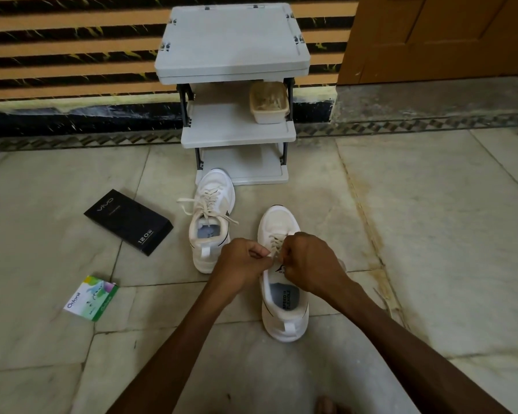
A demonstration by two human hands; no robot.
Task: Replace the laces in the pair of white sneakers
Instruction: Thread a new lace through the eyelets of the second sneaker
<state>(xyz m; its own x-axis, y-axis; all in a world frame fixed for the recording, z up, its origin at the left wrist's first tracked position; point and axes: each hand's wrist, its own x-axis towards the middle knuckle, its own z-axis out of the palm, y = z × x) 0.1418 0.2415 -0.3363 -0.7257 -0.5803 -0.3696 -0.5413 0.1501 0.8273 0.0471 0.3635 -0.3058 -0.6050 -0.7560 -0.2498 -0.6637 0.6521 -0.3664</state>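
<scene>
Landmark: grey three-tier plastic rack (234, 49), standing on the pale marble floor (431, 234) against a striped orange-and-black wall

First white mesh sneaker (211, 222) sits right at the foot of the rack, toe touching its bottom shelf, heel toward the person. Its loose cream lace (207, 201) is threaded through the eyelets, ends splayed out to both sides

Second white mesh sneaker (277, 224) is further out in front of the rack, slightly right of the first and apart from it, toe pointing at the rack. Its cream flat lace (275, 242) runs through the lower eyelets

Both hands are over the second sneaker's tongue. Left hand (241, 258): fingers (259, 252) curled tight, pinching the cream flat lace at the sneaker's left edge. Right hand (310, 261): fingers (284, 255) curled in on the same lace at the upper eyelets; the exact grip is partly hidden by the knuckles

Beige plastic tub (269, 103) sits on the rack's middle shelf, right side. Flat black cardboard box (129, 222) lies on the floor front-left of the rack. Green-and-white small packet (92, 297) lies further out from the rack on that side. Brown wooden door (431, 34) is right of the rack
</scene>
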